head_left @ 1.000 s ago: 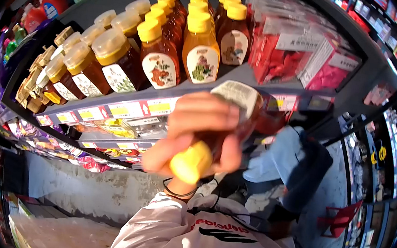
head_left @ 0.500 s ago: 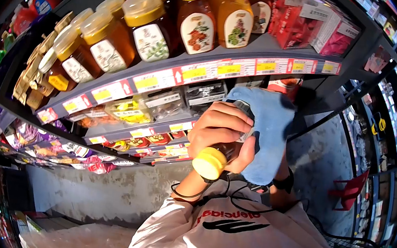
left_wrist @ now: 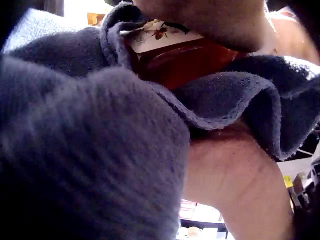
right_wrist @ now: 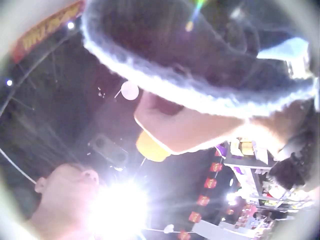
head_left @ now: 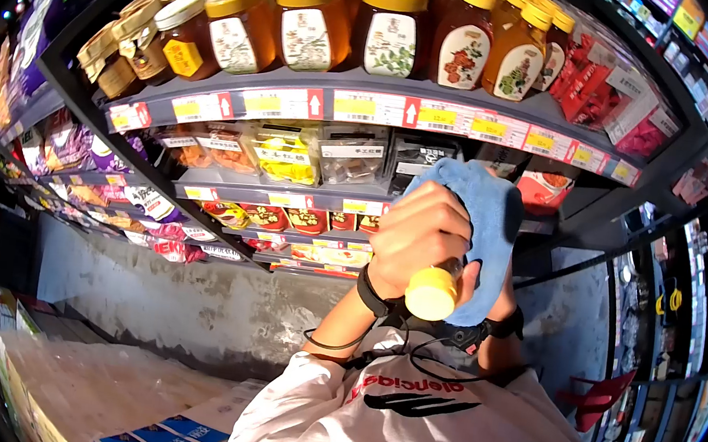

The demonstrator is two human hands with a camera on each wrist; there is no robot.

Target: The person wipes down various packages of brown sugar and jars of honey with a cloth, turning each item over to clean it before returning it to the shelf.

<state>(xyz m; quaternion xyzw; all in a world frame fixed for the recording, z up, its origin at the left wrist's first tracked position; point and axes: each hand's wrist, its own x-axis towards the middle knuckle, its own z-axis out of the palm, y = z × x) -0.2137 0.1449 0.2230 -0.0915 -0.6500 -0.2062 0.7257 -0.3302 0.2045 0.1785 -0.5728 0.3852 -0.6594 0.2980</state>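
Observation:
My left hand [head_left: 424, 233] grips a honey bottle by its upper part, the yellow cap [head_left: 431, 294] tipped toward my body. A blue cloth [head_left: 494, 237] lies against the bottle's lower end in the head view. In the left wrist view the cloth folds around the dark amber bottle [left_wrist: 195, 62], and part of its pale label shows. My right hand [head_left: 502, 304] holds the cloth from behind; its fingers are hidden under the fabric. The right wrist view shows the cloth's lit edge [right_wrist: 200, 95] above the left hand and the yellow cap.
Ahead is a shelf [head_left: 335, 82] with honey jars [head_left: 310, 28], squeeze bottles [head_left: 466, 46] and red packets [head_left: 583, 86]. Lower shelves carry bagged goods [head_left: 283, 152]. Cartons under plastic [head_left: 116, 395] stand at lower left, and a red stool [head_left: 600, 397] at the right. Cables hang from both wrists.
My left hand has brought the bottle from in front of the shelf back toward my body and the right. The cloth has come up around the bottle. My view has turned, so the shelf shows differently.

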